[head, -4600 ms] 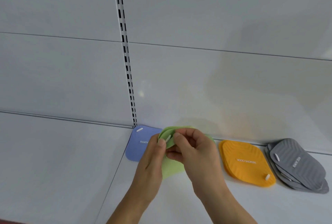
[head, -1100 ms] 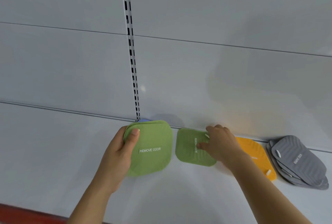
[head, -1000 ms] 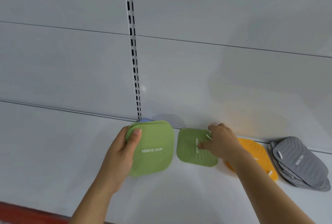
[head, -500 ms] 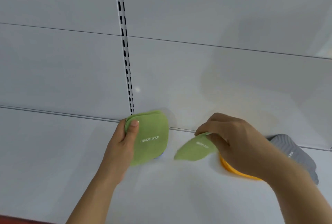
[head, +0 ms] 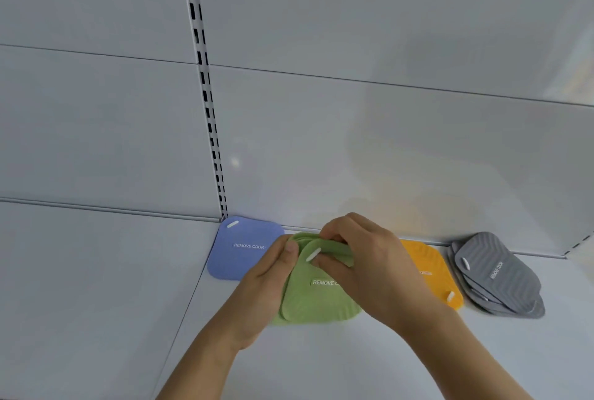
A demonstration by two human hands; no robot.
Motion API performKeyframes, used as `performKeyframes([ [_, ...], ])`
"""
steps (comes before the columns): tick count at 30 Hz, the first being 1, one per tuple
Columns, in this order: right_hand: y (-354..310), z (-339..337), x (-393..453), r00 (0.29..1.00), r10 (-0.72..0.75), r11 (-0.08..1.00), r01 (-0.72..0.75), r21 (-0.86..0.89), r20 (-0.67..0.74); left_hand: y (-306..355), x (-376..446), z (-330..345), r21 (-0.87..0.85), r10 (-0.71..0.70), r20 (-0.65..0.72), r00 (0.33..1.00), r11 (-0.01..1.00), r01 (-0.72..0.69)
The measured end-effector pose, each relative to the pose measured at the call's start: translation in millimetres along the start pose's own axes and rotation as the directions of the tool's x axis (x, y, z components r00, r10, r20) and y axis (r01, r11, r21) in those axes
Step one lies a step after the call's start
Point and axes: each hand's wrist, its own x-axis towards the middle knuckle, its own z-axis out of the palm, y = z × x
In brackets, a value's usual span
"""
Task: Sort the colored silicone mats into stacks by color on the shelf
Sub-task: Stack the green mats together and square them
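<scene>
From the head camera, 2 bare hands meet over a small pile of green mats (head: 316,300) on the white shelf (head: 321,361). The left hand (head: 260,297) holds the left side of the green pile, with its thumb curled over the top edge. The right hand (head: 363,268) comes from the right and pinches the top green mat near its white slot, fingers bent around the upper edge. The top green mat shows white letters that start with "REMOVE"; the rest is hidden behind the right hand. The pile looks like more than 1 mat, but how many I cannot tell. Just to the left lies a blue mat (head: 244,248) flat on the shelf, right by the black slotted rail (head: 209,110) on the back wall. An orange mat (head: 430,271) lies to the right of the green pile, partly hidden by the right hand. Beside it, farther right, a messy stack of gray mats (head: 498,274) sits fanned out.
</scene>
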Motion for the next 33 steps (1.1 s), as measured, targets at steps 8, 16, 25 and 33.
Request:
performKeyframes([
  [8,9,3,-11,0.965,-0.262,0.964,0.261,0.060,0.019,0,-3,3,-0.035,0.025,-0.060,0.998,0.999,-0.027],
  [16,7,15,-18,0.985,-0.050,0.996,0.062,0.070,-0.166,-6,-11,4,0.144,0.162,-0.007,0.987,0.977,-0.160],
  [25,29,11,-46,0.945,0.274,0.853,-0.326,0.408,0.181,-9,-14,2,0.300,0.290,0.024,0.957,0.911,-0.283],
  [33,17,27,-63,0.897,0.442,0.665,-0.341,0.664,0.019,-16,-14,-6,0.362,0.271,0.039,0.962,0.893,-0.267],
])
